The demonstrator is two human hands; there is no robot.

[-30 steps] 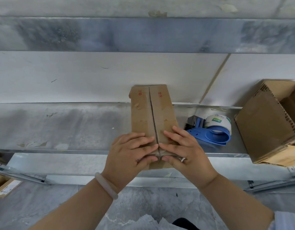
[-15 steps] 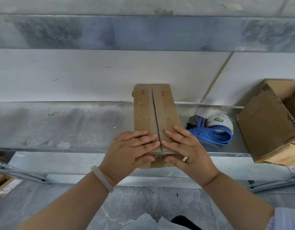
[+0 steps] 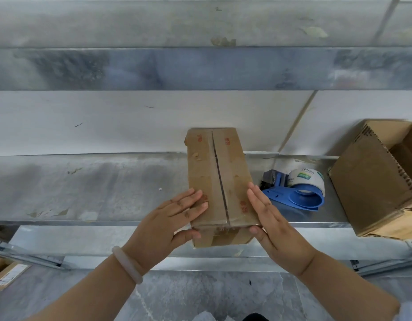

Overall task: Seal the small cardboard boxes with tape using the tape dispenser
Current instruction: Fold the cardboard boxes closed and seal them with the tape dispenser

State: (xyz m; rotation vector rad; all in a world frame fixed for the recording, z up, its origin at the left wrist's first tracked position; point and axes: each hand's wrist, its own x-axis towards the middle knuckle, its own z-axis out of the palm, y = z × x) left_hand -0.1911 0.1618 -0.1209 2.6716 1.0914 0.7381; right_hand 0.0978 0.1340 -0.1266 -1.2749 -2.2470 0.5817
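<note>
Small cardboard box [image 3: 220,181] lies on the metal shelf [image 3: 84,188]. My left hand [image 3: 170,218] rests straight fingers on the box's left top edge, and my right hand [image 3: 270,218] lies flat against its right side. The blue tape dispenser [image 3: 295,195] sits just right of the box.

My left hand [image 3: 170,218] hides the near left corner of the small cardboard box [image 3: 220,177] at the shelf's [image 3: 84,188] front edge, its red print [image 3: 199,137] is too small to read, and the open box [image 3: 374,181] at the shelf's right end runs out of view.
</note>
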